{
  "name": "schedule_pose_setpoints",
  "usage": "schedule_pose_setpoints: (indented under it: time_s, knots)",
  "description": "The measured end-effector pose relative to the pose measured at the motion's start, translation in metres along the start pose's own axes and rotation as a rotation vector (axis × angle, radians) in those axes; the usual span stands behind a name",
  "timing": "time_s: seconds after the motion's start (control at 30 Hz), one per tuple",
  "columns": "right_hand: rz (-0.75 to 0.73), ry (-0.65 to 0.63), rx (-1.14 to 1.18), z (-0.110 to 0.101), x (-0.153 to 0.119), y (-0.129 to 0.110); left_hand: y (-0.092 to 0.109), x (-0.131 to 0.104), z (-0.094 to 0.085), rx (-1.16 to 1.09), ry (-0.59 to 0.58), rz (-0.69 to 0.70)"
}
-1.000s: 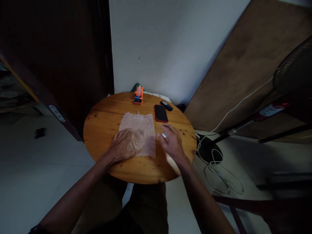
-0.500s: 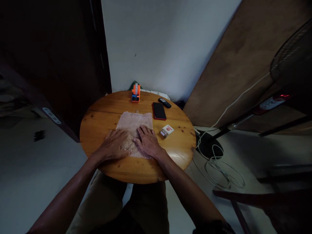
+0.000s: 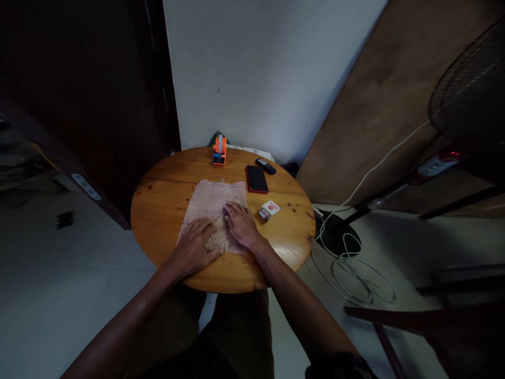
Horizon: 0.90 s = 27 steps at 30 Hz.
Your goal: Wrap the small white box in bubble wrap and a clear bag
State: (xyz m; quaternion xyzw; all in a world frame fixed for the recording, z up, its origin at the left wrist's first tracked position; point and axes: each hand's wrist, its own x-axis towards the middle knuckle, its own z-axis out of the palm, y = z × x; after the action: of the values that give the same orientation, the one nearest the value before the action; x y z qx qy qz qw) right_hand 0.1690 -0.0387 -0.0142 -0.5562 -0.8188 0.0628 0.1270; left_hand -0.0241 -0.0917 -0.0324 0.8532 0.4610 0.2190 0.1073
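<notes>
A pinkish sheet of bubble wrap (image 3: 216, 197) lies flat on the round wooden table (image 3: 158, 205). My left hand (image 3: 196, 246) rests on its lower left part, palm down, thumb stretched out to the right. On the right side of the wrap lies my right hand (image 3: 241, 225), palm down with its fingers pointing up and left. Both hands hold nothing. Just right of my right hand is a small white and red box (image 3: 271, 208). Whether anything is under the wrap cannot be made out.
Toward the back of the table are an orange and blue tape dispenser (image 3: 220, 150), a black phone with a red edge (image 3: 256, 179) and a dark handset (image 3: 265, 166). Beyond the table's right side, a pale cable (image 3: 351, 263) lies coiled near a fan (image 3: 465, 84).
My left hand has slid right and slightly toward me over the wrap, uncovering its left edge. The fingers of my right hand are closer together, and that hand has barely moved.
</notes>
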Motion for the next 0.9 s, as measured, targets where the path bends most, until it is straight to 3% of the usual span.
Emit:
schedule_pose_setpoints:
  time_s: [0.27,0.47,0.6,0.7,0.8,0.9]
  knots:
    - [-0.026,0.063,0.123,0.000,0.001,0.005,0.003,-0.002,-0.006,0.040,-0.026,0.020]
    - [-0.036,0.283,0.192,-0.031,-0.013,0.026,0.002,-0.001,-0.007,0.026,-0.023,0.029]
    - [0.156,0.343,0.083,-0.048,-0.036,0.058,0.002,-0.001,-0.006,0.016,-0.029,0.026]
    - [0.347,0.331,0.025,-0.043,-0.049,0.081,0.002,-0.001,-0.006,0.011,-0.032,0.029]
    - [0.398,0.317,0.121,-0.031,-0.052,0.095,0.002,-0.001,-0.005,0.008,-0.028,0.021]
    - [0.417,0.391,0.310,-0.026,-0.047,0.095,0.003,-0.001,-0.005,0.026,-0.033,0.008]
